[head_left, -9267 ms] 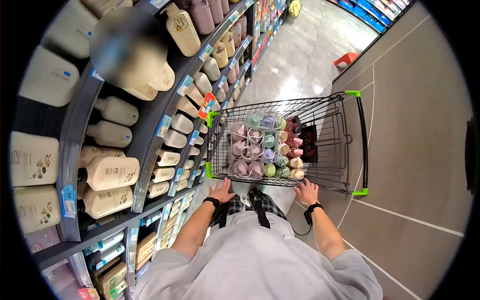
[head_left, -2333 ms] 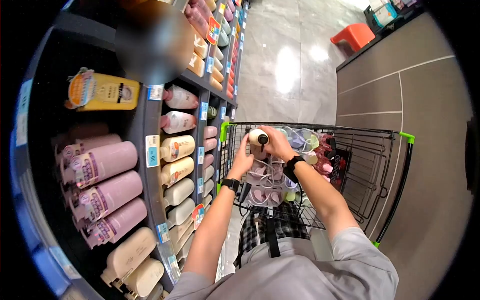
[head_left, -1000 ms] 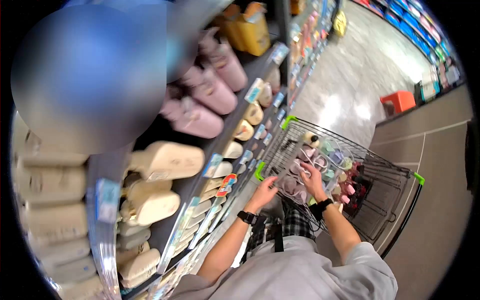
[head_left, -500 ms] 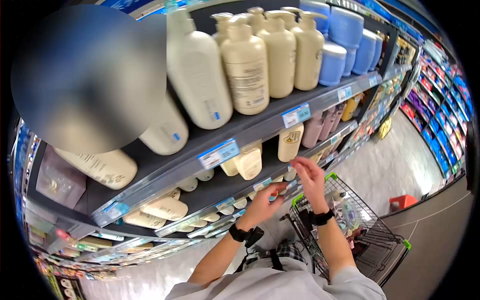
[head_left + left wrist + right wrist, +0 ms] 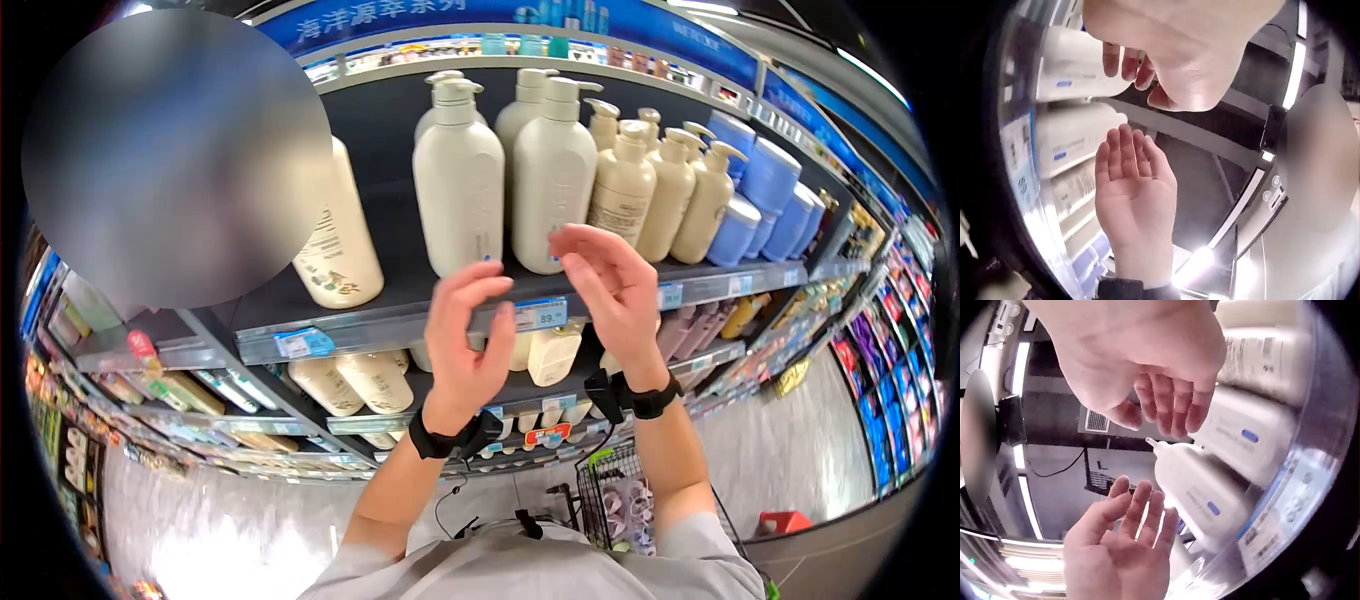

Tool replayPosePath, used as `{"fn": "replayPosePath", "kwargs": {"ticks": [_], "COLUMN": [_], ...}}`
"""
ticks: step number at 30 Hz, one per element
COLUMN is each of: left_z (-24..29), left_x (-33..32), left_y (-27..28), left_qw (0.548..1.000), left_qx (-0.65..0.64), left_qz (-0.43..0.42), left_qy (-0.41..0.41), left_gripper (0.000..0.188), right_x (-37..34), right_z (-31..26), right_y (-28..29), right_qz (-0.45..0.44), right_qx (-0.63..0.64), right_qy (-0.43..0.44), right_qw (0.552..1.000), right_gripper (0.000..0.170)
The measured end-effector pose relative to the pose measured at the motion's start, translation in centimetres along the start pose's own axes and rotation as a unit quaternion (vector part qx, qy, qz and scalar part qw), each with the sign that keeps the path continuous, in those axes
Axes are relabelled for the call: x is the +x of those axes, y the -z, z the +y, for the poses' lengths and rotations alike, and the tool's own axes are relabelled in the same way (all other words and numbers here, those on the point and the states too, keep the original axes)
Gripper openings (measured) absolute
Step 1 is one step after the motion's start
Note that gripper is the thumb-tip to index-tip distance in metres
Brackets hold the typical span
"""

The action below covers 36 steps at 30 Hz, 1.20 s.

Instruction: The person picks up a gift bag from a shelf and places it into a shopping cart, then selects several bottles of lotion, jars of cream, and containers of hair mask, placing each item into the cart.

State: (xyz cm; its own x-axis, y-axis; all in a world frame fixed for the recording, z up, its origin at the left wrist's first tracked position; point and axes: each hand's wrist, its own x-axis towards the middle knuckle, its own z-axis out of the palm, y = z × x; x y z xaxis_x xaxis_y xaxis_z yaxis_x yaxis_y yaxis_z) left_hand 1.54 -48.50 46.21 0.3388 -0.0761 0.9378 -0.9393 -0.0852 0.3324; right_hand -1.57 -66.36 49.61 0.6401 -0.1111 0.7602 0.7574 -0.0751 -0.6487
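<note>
Both hands are raised, empty, before a shelf of pump bottles. In the head view my left hand (image 5: 467, 335) overlaps the foot of a large white pump bottle (image 5: 458, 185), its fingers loosely bent. My right hand (image 5: 615, 290) is beside it, fingers stretched toward a second white pump bottle (image 5: 555, 180). Each wrist wears a black band. The left wrist view shows the right palm (image 5: 1135, 206) facing the camera, with a white bottle (image 5: 1075, 134) behind its fingertips. In the right wrist view, two white bottles (image 5: 1200, 494) with blue marks stand near the fingers.
Cream pump bottles (image 5: 622, 190) and blue tubs (image 5: 735, 230) stand to the right on this shelf, a floral-printed bottle (image 5: 340, 240) to the left. Price labels (image 5: 540, 314) line the shelf edge. Lower shelves hold more bottles (image 5: 372, 380). The loaded shopping cart (image 5: 610, 490) is below right.
The cream pump bottle gripped over the cart earlier now lies out of the hands, among the cart's load. The view has swung left to the shelf, and both hands have risen from the cart toward it.
</note>
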Motion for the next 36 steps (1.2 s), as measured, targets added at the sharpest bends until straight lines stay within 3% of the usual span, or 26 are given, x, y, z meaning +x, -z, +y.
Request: {"fn": "replayPosePath", "kwargs": {"ticks": [1,4,6,11,14,20,25,31,36], "left_z": [0.6,-0.2,-0.2,-2.1,-3.5,-5.0,-5.8,-4.3,-4.9], "left_x": [0.6,2.0,2.6,4.3,4.5,3.7,3.4,3.6,2.6], "left_y": [0.8,3.4,5.3,10.3,12.3,14.1,14.2,14.8,15.0], "left_qw": [0.999,0.983,0.966,0.944,0.960,0.964,0.977,0.972,0.985], "left_qx": [0.022,0.144,0.213,0.286,0.190,0.097,0.038,0.121,-0.015], "left_qz": [0.020,0.095,0.135,0.166,0.164,0.137,0.099,0.045,0.046], "left_qy": [0.028,-0.059,-0.056,0.018,0.123,0.206,0.188,0.195,0.168], "left_gripper": [0.028,0.033,0.038,0.057,0.070,0.071,0.073,0.076,0.081], "right_x": [0.5,1.8,2.3,3.2,3.3,3.6,3.5,2.9,1.5], "right_z": [-0.1,0.2,0.8,2.2,3.9,5.0,4.9,4.2,2.3], "right_y": [-0.9,-3.7,-5.9,-10.8,-13.4,-15.9,-16.6,-18.0,-18.1], "right_qz": [-0.023,-0.110,-0.146,-0.233,-0.215,-0.218,-0.182,-0.072,-0.019], "right_qx": [0.013,0.090,0.139,0.112,0.066,0.040,0.028,-0.017,-0.065], "right_qy": [-0.008,-0.033,-0.033,-0.054,-0.049,-0.038,-0.039,-0.057,0.075], "right_qw": [1.000,0.989,0.979,0.965,0.973,0.974,0.982,0.996,0.995], "right_gripper": [0.026,0.032,0.035,0.053,0.063,0.071,0.070,0.069,0.066]}}
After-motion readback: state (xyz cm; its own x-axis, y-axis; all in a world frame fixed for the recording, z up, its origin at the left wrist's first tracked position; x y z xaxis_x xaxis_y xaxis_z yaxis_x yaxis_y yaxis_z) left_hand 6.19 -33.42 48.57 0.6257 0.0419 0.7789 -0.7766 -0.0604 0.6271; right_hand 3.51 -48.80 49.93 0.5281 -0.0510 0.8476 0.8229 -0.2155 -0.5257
